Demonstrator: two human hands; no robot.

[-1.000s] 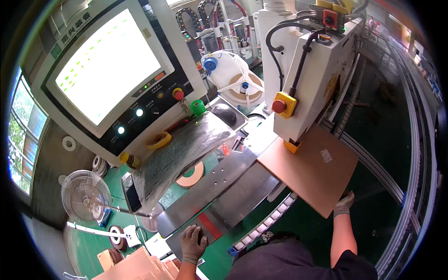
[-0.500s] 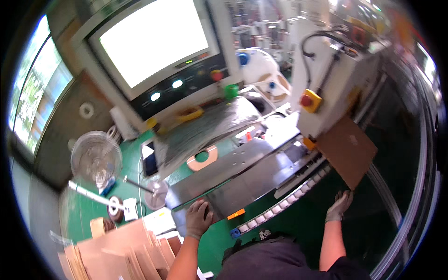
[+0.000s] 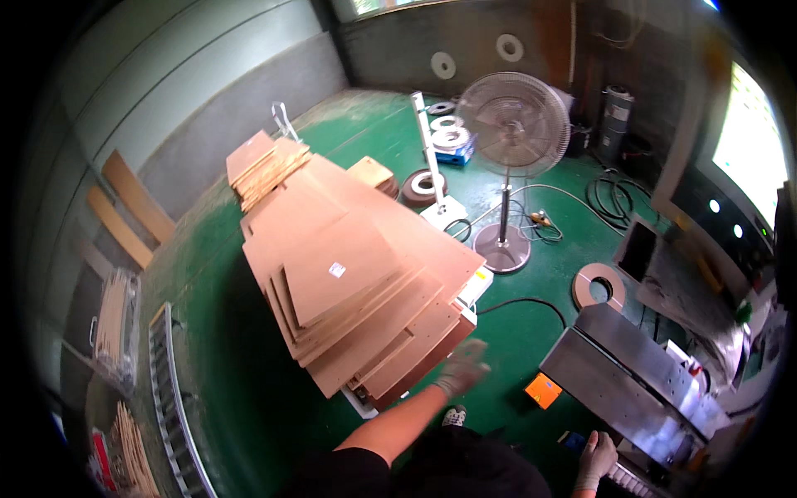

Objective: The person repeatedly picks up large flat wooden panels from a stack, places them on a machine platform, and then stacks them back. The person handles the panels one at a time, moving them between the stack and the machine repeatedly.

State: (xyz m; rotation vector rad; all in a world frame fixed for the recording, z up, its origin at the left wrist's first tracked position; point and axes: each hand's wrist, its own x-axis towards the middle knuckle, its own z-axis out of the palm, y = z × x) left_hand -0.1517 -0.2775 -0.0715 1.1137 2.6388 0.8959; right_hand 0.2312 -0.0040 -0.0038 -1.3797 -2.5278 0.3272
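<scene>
My left hand, in a thin grey glove, is stretched out beside a stack of brown boards. Its fingers are apart and slightly blurred, with nothing in them. The boards are flat panels of differing sizes, piled unevenly, and the upper one carries a small white label. My right hand, also gloved, is at the lower right by the near edge of a metal machine table. Its fingers look loosely extended and hold nothing that I can see; whether they touch the edge I cannot tell.
A pedestal fan stands beyond the boards, near edge-banding rolls and a white post. Another roll lies by the machine. An orange block is beside the table. A ladder-like metal frame lies at the left.
The view has swung left, toward the stack. My left hand has come off the metal table to the boards. My right hand has moved from the brown panel's corner to near the table edge.
</scene>
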